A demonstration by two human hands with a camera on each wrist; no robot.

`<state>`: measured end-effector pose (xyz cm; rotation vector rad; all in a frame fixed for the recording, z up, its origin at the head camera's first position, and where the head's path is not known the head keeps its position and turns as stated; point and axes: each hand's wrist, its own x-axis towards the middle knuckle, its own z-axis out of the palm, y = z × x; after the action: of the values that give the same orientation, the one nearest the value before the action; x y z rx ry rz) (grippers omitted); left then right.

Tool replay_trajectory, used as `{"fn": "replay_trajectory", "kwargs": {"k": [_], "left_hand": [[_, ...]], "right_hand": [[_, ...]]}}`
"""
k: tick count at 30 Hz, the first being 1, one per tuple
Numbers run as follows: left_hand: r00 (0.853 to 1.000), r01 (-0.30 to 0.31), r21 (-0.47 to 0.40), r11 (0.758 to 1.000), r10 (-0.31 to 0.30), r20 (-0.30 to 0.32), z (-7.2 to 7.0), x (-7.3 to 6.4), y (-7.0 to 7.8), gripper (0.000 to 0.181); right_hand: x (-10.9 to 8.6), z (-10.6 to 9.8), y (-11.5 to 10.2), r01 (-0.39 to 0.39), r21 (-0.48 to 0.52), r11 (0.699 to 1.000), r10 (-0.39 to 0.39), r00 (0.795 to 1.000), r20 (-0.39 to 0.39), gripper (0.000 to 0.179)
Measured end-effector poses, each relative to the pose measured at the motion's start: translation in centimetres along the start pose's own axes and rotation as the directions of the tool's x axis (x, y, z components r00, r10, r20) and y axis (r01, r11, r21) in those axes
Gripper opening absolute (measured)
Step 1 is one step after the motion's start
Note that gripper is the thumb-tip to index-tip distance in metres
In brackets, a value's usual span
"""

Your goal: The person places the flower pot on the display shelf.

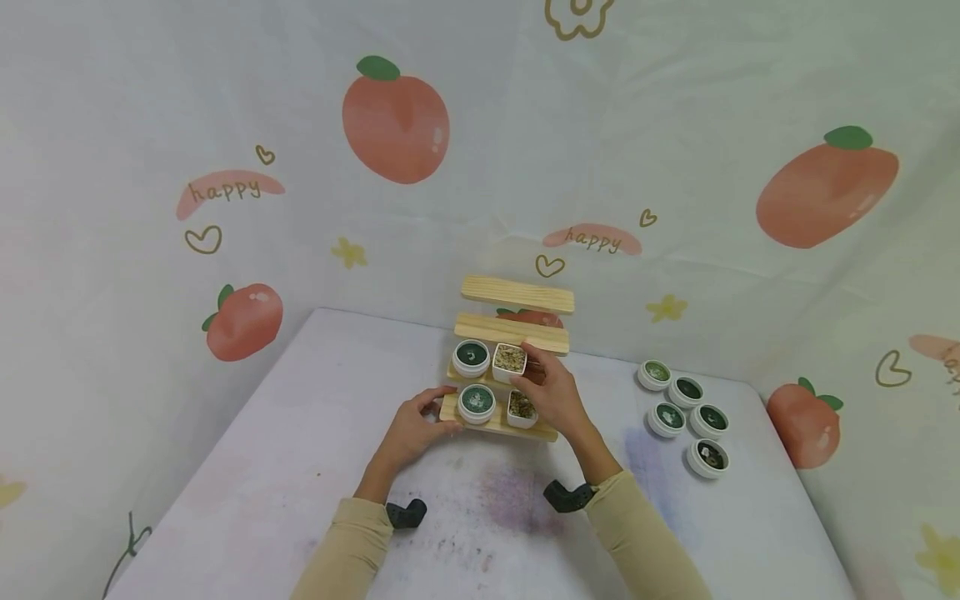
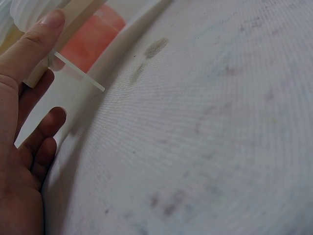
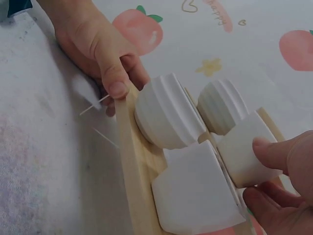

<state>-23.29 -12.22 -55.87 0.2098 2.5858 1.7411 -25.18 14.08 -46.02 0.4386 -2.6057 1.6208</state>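
A small tiered wooden rack with pale boards stands on the white table. My left hand holds the left end of its lowest board, thumb on the front edge and fingers around the end. My right hand pinches a white square pot with beige speckled contents, on the second board from the bottom. Left of that pot sits a white round pot with a dark green top. The lowest board carries another round green-topped pot and a square pot with mossy contents.
Several white round pots with green or dark contents stand in a cluster on the table to the right. A printed fabric backdrop rises behind the rack. Clear strips project near the rack's left end.
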Motion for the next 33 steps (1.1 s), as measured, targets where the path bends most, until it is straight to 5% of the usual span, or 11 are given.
{"fn": "replay_trajectory", "kwargs": {"k": [16,24,33], "left_hand": [[1.000,0.028,0.006,1.000,-0.028,0.012,0.1,-0.1,0.1,0.064],[1.000,0.021,0.014,1.000,-0.021,0.006,0.0,0.1,-0.2,0.063],[1.000,0.015,0.006,1.000,-0.015,0.011,-0.1,0.1,-0.2,0.064]], "right_hand": [[-1.7,-3.2,-0.6,-0.072,0.012,0.997,0.073,0.997,-0.029,0.072],[-2.5,-5.5,0.8,-0.087,-0.033,0.996,0.083,0.990,-0.117,0.071],[-4.1,-8.0,3.0,-0.196,-0.082,0.977,0.172,0.956,-0.238,0.070]]}}
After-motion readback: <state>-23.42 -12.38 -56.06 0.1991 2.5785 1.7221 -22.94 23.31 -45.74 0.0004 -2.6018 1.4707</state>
